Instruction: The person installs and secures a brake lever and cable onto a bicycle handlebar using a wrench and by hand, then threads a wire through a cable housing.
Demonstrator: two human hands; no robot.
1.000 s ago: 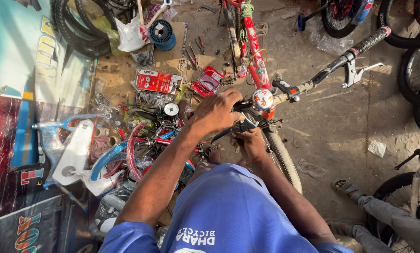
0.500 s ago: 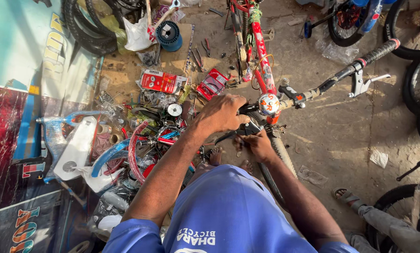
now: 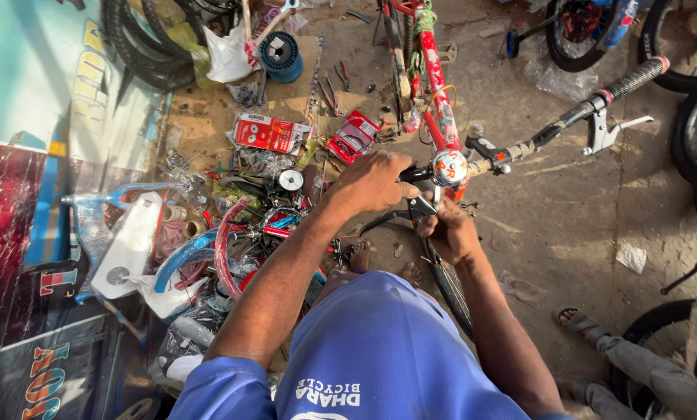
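Note:
A red bicycle frame (image 3: 438,93) stands in front of me, its handlebar running right to a black grip (image 3: 627,80) with a silver brake lever (image 3: 606,131). My left hand (image 3: 370,183) is closed over the left side of the handlebar, beside a round bell (image 3: 449,167) at the stem. My right hand (image 3: 448,232) sits just below it, gripping a dark brake lever (image 3: 407,210) under the bar. The front wheel (image 3: 449,294) drops between my arms.
Loose parts, red packets (image 3: 270,132), a blue wire spool (image 3: 281,56), tyres (image 3: 142,47) and blue mudguards (image 3: 181,260) litter the ground at left. More bicycle wheels (image 3: 694,117) stand at right. Another person's sandalled foot and grey trouser leg (image 3: 620,350) are at lower right.
The view has shifted slightly; the bicycle sits a little further right and lower in frame. Both hands stay on the handlebar area, my right hand working at the lever under it.

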